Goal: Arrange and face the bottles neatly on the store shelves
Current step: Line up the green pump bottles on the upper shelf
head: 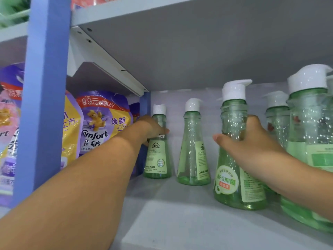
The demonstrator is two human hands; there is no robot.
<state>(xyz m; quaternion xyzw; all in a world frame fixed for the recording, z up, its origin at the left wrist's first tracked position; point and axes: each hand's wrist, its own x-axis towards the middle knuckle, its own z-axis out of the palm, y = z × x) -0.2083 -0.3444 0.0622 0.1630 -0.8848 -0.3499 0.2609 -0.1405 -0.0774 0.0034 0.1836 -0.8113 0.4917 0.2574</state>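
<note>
Left hand (153, 128) grips the neck of the far-left green bottle (157, 156), upright at the shelf's (180, 213) back, label facing forward. Right hand (252, 141) clasps a nearer upright bottle (232, 159), its label turned rightward.

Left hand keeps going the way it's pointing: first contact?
The left hand already wraps the back-left bottle. Straight on behind it, likely the shelf's back wall; depth is unclear.

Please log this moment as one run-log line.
left hand: grips corner bottle | right hand: grips front bottle | middle bottle: untouched
</note>
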